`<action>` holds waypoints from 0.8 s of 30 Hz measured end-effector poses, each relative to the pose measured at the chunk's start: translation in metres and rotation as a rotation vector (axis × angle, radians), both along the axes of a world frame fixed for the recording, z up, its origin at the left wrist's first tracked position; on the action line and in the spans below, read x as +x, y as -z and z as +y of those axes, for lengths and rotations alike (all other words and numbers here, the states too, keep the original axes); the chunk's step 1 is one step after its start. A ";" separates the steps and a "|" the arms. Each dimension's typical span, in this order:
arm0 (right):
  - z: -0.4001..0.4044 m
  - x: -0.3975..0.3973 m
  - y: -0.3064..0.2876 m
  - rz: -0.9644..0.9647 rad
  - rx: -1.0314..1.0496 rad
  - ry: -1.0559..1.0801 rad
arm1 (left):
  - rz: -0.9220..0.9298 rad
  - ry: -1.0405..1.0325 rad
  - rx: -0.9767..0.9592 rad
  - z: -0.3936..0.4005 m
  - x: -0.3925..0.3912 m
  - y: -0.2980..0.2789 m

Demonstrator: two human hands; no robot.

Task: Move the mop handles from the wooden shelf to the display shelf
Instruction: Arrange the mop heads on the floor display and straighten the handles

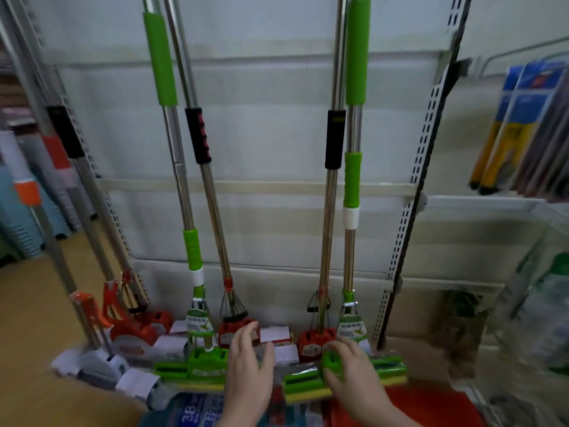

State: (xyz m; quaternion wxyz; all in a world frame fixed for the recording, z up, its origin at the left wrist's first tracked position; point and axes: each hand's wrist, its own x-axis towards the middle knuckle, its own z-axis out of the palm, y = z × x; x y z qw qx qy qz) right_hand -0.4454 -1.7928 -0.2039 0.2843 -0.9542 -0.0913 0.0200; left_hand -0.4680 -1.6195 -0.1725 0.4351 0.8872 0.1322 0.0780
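Note:
Several mops lean upright against the white back panel of the display shelf [277, 149]. Two have green grips and green sponge heads: the left green mop [192, 251] and the right green mop [351, 180]. Between them stand two steel mops with black grips and red heads, the left one [201, 137] and the right one [334, 140]. My right hand [354, 368] grips the right green sponge head [388, 369] at its middle. My left hand [249, 365] hovers with relaxed, spread fingers beside the left green sponge head [197, 365], holding nothing.
More mops with orange and white heads [123, 328] lean at the left by a slotted upright. A brown cardboard surface [34, 318] lies lower left. Hanging packaged goods [523, 127] and a wire shelf sit at the right. Blue packaging [194, 408] and a red sheet lie in front.

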 end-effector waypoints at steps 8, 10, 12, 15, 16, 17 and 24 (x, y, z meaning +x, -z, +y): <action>0.005 0.013 -0.059 -0.060 0.023 0.162 | -0.041 0.152 0.082 0.013 0.018 -0.046; 0.004 0.028 -0.081 -0.088 0.068 0.238 | -0.041 0.222 0.094 0.012 0.034 -0.056; 0.002 0.044 -0.102 -0.121 0.122 0.288 | -0.048 0.277 0.094 0.006 0.052 -0.067; -0.001 0.068 -0.129 -0.151 0.154 0.304 | -0.072 0.327 0.069 -0.012 0.079 -0.084; -0.004 0.076 -0.136 -0.158 0.160 0.315 | -0.082 0.339 0.066 -0.020 0.087 -0.088; -0.007 0.084 -0.142 -0.166 0.167 0.327 | -0.091 0.347 0.069 -0.027 0.095 -0.091; -0.030 0.143 -0.170 -0.158 0.262 0.306 | -0.095 0.324 0.037 -0.061 0.141 -0.108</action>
